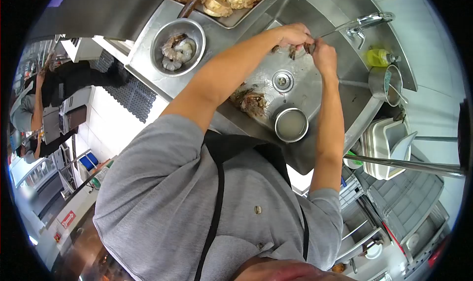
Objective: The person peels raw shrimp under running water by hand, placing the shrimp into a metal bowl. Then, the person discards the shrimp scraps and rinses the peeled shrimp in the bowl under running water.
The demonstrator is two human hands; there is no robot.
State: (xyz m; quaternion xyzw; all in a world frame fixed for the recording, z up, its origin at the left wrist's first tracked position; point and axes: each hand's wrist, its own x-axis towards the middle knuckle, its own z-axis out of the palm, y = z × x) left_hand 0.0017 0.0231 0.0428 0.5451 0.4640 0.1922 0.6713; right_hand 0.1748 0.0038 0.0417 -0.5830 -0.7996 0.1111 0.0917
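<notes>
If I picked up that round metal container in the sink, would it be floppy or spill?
The container probably wouldn't flop, since its wall looks like metal. It might feel heavier than you'd expect, because cloudy liquid is inside. That liquid would likely slosh out if you tipped it, as the top is open.

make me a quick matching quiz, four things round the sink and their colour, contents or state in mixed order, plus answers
1 counter bowl
2 bottle
3 round container in the sink
4 white tubs

A stacked together
B cloudy liquid inside
C shrimp inside
D yellow

Pairs: 1-C, 2-D, 3-B, 4-A
</notes>
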